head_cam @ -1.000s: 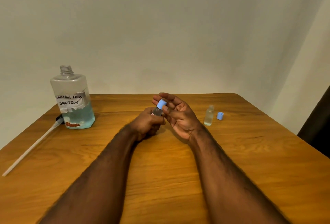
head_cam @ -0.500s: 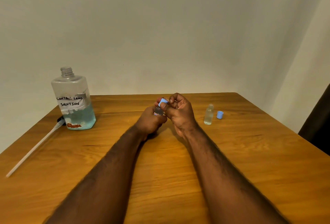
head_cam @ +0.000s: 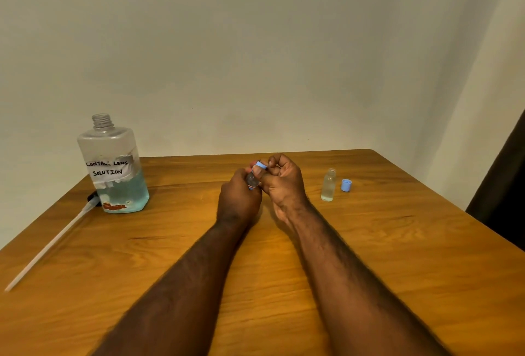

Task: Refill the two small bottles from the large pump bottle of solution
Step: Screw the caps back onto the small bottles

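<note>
My left hand (head_cam: 238, 199) grips a small clear bottle (head_cam: 251, 179) near the middle of the wooden table (head_cam: 369, 242). My right hand (head_cam: 281, 182) pinches the blue cap (head_cam: 260, 165) sitting on that bottle's neck, fingers curled round it. A second small bottle (head_cam: 328, 184) stands uncapped to the right, with its blue cap (head_cam: 346, 185) lying beside it. The large bottle (head_cam: 112, 165), labelled contact lens solution, stands open at the left with bluish liquid in its lower part.
The pump head with its long white tube (head_cam: 48, 245) lies on the table left of the large bottle, reaching toward the left edge. A pale wall rises behind the table. A dark curtain (head_cam: 502, 185) hangs at the right.
My right hand was spread open beside the cap a second ago; its fingers have closed round the cap. The left hand holds the bottle in the same place.
</note>
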